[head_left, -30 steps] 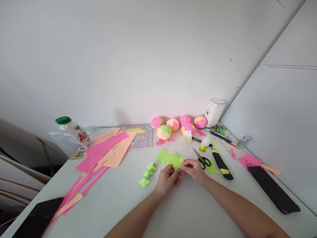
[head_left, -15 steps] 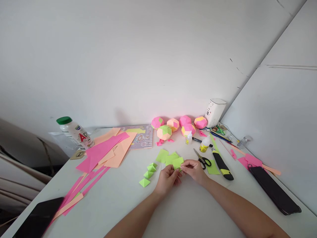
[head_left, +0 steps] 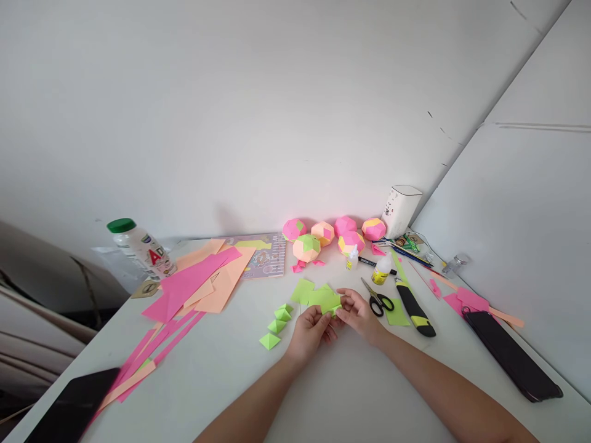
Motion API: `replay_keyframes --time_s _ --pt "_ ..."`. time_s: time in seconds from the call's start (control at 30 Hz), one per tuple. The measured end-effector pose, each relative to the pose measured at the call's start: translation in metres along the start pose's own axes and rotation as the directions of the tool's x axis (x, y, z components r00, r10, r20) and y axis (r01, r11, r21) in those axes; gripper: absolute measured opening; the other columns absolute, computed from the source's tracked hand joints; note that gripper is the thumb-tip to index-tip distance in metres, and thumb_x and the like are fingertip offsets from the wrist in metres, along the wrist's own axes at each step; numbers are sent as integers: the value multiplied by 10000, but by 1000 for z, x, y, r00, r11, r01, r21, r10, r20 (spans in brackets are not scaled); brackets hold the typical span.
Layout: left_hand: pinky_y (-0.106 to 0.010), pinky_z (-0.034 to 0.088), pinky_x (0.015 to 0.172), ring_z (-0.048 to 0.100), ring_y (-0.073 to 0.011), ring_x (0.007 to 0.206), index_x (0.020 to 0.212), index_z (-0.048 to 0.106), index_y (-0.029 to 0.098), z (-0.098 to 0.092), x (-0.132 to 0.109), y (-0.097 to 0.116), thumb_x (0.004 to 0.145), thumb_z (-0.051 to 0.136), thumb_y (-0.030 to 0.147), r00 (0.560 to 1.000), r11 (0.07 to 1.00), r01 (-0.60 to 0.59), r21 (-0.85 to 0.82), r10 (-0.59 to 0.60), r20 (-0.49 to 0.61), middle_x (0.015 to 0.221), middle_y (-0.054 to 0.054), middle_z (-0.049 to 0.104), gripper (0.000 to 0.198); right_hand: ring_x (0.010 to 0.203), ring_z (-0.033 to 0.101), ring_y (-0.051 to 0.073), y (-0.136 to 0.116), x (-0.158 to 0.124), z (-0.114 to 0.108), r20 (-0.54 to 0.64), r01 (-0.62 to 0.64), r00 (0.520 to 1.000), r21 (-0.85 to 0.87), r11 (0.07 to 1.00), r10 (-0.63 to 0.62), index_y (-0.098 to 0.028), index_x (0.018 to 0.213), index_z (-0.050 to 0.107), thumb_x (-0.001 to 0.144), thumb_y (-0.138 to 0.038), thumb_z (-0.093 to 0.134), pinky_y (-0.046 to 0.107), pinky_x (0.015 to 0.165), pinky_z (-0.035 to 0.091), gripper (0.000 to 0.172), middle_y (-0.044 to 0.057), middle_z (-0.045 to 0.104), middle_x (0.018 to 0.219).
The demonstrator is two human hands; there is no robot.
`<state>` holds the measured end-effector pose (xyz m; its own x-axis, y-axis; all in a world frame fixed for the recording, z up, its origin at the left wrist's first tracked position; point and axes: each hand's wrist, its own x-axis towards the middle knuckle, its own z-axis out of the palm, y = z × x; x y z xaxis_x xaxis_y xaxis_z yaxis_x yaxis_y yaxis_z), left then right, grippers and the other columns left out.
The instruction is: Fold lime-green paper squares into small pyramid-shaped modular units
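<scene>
Between my two hands is a green paper square point(head_left: 331, 305), its near edge bent over. My left hand point(head_left: 310, 332) is closed on its left and lower side, thumb on top. My right hand point(head_left: 359, 315) pinches its right corner, with the index finger raised along the far edge. Flat green paper squares point(head_left: 302, 291) lie just beyond my fingers and partly behind the held piece. Left of my left hand stand three folded green paper pyramids point(head_left: 270, 341) in a slanting row.
Scissors point(head_left: 378, 301), a box cutter point(head_left: 415, 309) and glue bottles point(head_left: 381, 271) lie right of my hands. Several paper balls point(head_left: 306, 247) line the wall. Pink and peach sheets point(head_left: 184, 283), a white bottle point(head_left: 143, 249) and a black phone point(head_left: 69, 406) are at left.
The green square was held flat and open; now its near edge is folded up. My right hand's index finger has lifted and shifted along the paper.
</scene>
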<state>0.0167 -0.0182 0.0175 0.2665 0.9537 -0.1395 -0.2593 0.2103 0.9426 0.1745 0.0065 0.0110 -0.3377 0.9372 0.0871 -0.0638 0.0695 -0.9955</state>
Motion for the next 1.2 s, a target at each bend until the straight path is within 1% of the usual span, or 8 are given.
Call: replay_keyframes --time_s 0.07,0.1,0.17,0.3,0.5,0.6,0.83,1.2 --pt "-225 406 429 575 -123 472 696 449 188 0 0 1 695 623 483 1000 1000 -8 0 8 -1 681 -23 662 343 661 552 131 -5 -1 1 37 -8 999 -50 999 9 -172 983 548 797 -373 590 244 589 449 277 14 590 753" --pt "-226 408 431 576 -123 473 696 448 188 0 -1 1 696 621 487 1000 1000 -11 1 11 -4 682 -25 664 345 632 536 128 -6 -1 1 53 -9 999 -81 997 13 -162 895 573 809 -389 570 243 582 437 242 7 581 699" --pt "-227 411 434 577 -124 475 698 450 189 1 -1 1 696 617 497 1000 1000 -14 9 14 -10 685 -28 667 351 588 507 122 -8 -1 1 70 -9 997 -127 992 18 -156 760 577 818 -413 550 243 570 417 265 -5 559 629" --pt "-228 417 440 582 -126 482 693 446 193 0 -1 1 689 615 511 1000 1000 -20 23 20 -9 695 -29 673 361 556 484 118 -7 0 0 69 -22 997 -127 992 31 -161 658 533 814 -424 550 242 549 399 307 -13 538 597" --pt "-226 418 427 579 -125 481 671 439 194 0 -1 -1 686 622 504 1000 999 13 47 -13 -4 694 -32 668 360 527 474 116 -5 -1 0 46 -40 998 -119 992 45 -164 622 529 811 -413 557 241 531 384 314 -16 544 566" --pt "-223 413 409 567 -119 463 677 466 185 1 -1 0 675 625 516 1000 997 21 70 -20 -7 681 -27 654 367 528 474 114 -5 -1 -1 52 -36 998 -131 991 43 -161 619 538 814 -399 557 236 520 376 308 -13 551 572" --pt "-225 408 405 558 -114 455 704 523 172 1 -1 0 718 587 503 1000 997 20 77 -21 12 662 -18 636 338 529 476 114 -3 -1 -2 50 -15 998 -157 987 24 -158 607 541 805 -377 574 236 511 376 297 -12 541 573" --pt "-226 410 412 543 -109 439 693 499 172 2 -1 0 695 599 522 999 991 26 128 -28 15 607 0 616 365 541 487 119 -2 -1 -3 65 -2 998 -173 985 13 -150 618 561 825 -372 549 238 525 385 304 -11 527 573"
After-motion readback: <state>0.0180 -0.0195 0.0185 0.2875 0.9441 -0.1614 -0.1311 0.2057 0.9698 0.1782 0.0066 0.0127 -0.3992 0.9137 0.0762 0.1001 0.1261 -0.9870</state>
